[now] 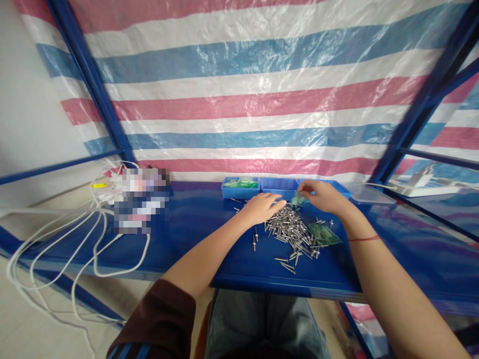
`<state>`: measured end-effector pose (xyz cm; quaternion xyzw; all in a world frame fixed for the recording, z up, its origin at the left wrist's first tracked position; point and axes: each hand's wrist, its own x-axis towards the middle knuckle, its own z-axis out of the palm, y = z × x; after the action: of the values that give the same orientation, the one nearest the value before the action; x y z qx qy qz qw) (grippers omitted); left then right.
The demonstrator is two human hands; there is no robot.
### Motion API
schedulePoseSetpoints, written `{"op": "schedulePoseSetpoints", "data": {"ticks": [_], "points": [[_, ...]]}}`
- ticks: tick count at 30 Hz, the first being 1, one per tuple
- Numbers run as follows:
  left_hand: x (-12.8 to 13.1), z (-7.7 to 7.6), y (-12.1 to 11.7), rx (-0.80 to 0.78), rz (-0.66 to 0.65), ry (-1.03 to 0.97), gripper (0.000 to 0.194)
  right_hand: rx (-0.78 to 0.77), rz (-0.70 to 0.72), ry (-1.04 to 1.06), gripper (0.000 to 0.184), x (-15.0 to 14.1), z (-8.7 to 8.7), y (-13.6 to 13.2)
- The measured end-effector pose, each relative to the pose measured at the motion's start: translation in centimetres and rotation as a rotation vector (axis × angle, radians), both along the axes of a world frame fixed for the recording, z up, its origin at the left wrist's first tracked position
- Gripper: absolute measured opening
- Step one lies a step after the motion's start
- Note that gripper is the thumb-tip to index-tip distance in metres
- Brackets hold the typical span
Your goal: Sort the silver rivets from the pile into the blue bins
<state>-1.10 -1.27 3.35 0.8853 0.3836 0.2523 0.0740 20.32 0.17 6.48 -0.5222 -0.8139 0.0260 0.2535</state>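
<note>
A pile of silver pop rivets (288, 227) is spread on the blue tabletop, with a few lying loose toward the front edge. My left hand (262, 207) reaches over the pile's left side, fingers stretched out and apart, with nothing visible in it. Pinched in my right hand (318, 195) is a small green see-through bag (298, 199), held just behind the pile; its contents cannot be made out. Another green bag (325, 234) lies flat at the pile's right edge, close to my right wrist.
Behind the pile stand blue bins in a row; the left bin (240, 192) holds green bags. White cables (98, 239) loop over the table's left end beside blurred items. A clear plastic lid (370, 194) lies at the right, near a white device (422, 183). Blue posts and striped sheeting enclose the back.
</note>
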Motion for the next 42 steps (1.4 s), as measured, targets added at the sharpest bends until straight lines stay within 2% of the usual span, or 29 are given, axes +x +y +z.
{"op": "schedulePoseSetpoints", "data": {"ticks": [3, 6, 9, 13, 18, 21, 24, 27, 30, 34, 38, 40, 42], "points": [[0.2, 0.2, 0.2, -0.094, 0.02, -0.146, 0.055, 0.088, 0.14, 0.199, 0.011, -1.0, 0.2, -0.5], [0.3, 0.2, 0.5, -0.287, 0.076, -0.302, 0.068, 0.13, 0.263, 0.35, 0.014, -2.3, 0.4, -1.1], [0.6, 0.2, 0.9, -0.494, 0.088, -0.447, 0.074, 0.158, 0.346, 0.408, 0.016, -3.1, 0.6, -1.7], [0.9, 0.6, 0.7, -0.719, 0.04, -0.63, 0.058, 0.191, 0.398, 0.433, 0.017, -3.4, 0.8, -2.0], [0.9, 0.7, 0.3, -0.84, -0.089, -0.859, 0.036, 0.222, 0.476, 0.38, 0.016, -3.5, 0.9, -1.9], [0.7, 0.4, 0.6, -0.836, -0.09, -1.058, 0.043, 0.201, 0.453, 0.385, 0.016, -3.5, 0.6, -1.8], [0.4, 0.4, 1.1, -0.738, -0.055, -1.202, 0.04, 0.092, 0.339, 0.496, 0.024, -3.9, 0.0, -1.8], [0.3, 0.6, 1.3, -0.632, -0.072, -1.185, 0.027, -0.073, 0.253, 0.62, 0.04, -4.5, -0.5, -1.7], [0.5, 0.7, 1.1, -0.587, -0.092, -1.111, 0.024, -0.159, 0.264, 0.596, 0.031, -5.2, -0.8, -1.7], [0.8, 0.4, 1.1, -0.544, -0.044, -0.99, 0.028, -0.073, 0.223, 0.571, 0.031, -5.5, -0.6, -1.8], [0.8, -0.2, 1.5, -0.391, 0.123, -0.897, 0.038, 0.197, 0.009, 0.445, 0.028, -5.4, -0.4, -2.1], [0.9, -0.3, 1.5, -0.373, 0.123, -0.856, 0.037, 0.288, -0.056, 0.346, 0.023, -5.4, -0.4, -2.3], [1.0, -0.2, 1.2, -0.426, 0.078, -0.833, 0.039, 0.308, -0.04, 0.254, 0.019, -5.5, -0.5, -2.4]]}}
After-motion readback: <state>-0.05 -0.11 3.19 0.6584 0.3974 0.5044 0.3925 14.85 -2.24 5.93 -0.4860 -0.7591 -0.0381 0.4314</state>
